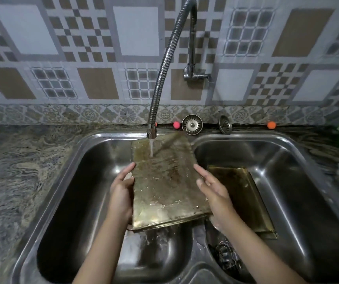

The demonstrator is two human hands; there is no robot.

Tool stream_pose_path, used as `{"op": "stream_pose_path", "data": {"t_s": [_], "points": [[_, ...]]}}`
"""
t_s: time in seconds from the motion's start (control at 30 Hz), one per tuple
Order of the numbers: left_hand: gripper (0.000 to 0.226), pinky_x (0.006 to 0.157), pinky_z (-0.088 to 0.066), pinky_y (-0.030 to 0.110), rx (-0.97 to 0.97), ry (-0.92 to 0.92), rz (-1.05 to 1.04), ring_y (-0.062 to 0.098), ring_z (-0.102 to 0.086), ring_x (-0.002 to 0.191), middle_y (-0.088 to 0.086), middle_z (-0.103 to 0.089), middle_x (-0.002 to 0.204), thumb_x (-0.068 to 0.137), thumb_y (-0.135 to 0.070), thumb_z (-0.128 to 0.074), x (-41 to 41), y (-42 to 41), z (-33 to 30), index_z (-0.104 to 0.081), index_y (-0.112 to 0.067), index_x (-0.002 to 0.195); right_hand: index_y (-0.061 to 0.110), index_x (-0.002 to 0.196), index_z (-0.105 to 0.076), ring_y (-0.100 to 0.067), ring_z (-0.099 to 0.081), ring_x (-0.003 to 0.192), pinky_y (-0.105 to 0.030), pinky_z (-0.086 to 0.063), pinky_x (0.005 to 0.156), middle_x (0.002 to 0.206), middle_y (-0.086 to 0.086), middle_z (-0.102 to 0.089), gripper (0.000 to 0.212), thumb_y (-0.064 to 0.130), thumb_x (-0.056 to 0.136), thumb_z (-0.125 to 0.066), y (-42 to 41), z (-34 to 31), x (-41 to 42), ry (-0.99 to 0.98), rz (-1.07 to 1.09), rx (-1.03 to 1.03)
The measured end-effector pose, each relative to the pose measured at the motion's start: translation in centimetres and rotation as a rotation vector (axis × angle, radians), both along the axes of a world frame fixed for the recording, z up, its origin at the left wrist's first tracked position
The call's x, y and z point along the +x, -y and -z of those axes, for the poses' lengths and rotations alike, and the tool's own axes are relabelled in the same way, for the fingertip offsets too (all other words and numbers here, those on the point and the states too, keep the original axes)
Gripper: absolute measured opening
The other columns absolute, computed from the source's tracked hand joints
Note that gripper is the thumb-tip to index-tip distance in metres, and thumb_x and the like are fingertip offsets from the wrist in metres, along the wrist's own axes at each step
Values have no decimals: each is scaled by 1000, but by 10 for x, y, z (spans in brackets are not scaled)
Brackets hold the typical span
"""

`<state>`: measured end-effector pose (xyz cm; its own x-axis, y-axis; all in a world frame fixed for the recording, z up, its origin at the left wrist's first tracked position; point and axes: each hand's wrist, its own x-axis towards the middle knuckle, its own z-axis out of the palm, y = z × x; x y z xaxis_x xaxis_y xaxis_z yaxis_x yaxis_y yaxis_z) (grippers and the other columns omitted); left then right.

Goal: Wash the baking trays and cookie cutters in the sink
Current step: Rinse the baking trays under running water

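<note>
Steel sink (78, 152); stained, wet baking tray (164, 181)

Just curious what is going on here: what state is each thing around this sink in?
Tap: running, water landing on the held tray.
Held tray: tilted over the left basin, wet and stained.
Left hand: gripping the tray's left edge.
Right hand: gripping its right edge.
Second tray: lying in the right basin.
Two strainers: out of the drains, propped against the wall.
</note>
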<state>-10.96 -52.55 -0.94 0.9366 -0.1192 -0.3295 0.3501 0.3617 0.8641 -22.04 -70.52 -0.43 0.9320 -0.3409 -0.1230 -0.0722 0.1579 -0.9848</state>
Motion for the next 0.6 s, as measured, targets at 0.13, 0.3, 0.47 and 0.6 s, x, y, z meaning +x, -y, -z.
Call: {"op": "stream_pose_path", "data": {"t_s": [0.13, 0.3, 0.47, 0.6], "points": [[37, 70, -43, 17, 282, 158, 65, 10, -54, 80, 0, -60, 92, 95, 0, -40, 4, 18, 0, -61, -16, 121, 34, 121, -64, -22, -53, 126, -51, -35, 110, 131, -1, -61, 36, 13, 95, -49, 7, -4, 0, 69, 106, 332], [31, 106, -41, 41, 367, 271, 220, 16, -55, 114, 7, -60, 127, 99, -12, -43, 19, 34, -10, -54, -17, 128, 21, 129, -56, -21, -59, 120, -48, -40, 107, 129, -4, -62, 40, 1, 95, -46, 15, -34, -4, 151, 178, 294], [22, 92, -32, 22, 507, 561, 287, -7, -48, 92, -15, -53, 104, 100, -12, -42, 38, 54, -28, -54, -26, 112, 25, 126, -58, -19, -57, 122, -41, -45, 104, 126, 1, -64, 42, -1, 94, -49, 43, -63, -19, 188, 244, 86], [38, 94, -32, 17, 756, 719, 350, 5, -46, 108, -3, -49, 119, 99, -20, -43, 48, 76, -28, -45, -16, 137, 32, 126, -57, -8, -56, 122, -34, -43, 105, 126, 10, -64, 50, -5, 92, -51, 67, -78, -36, 186, 283, -154]]}}
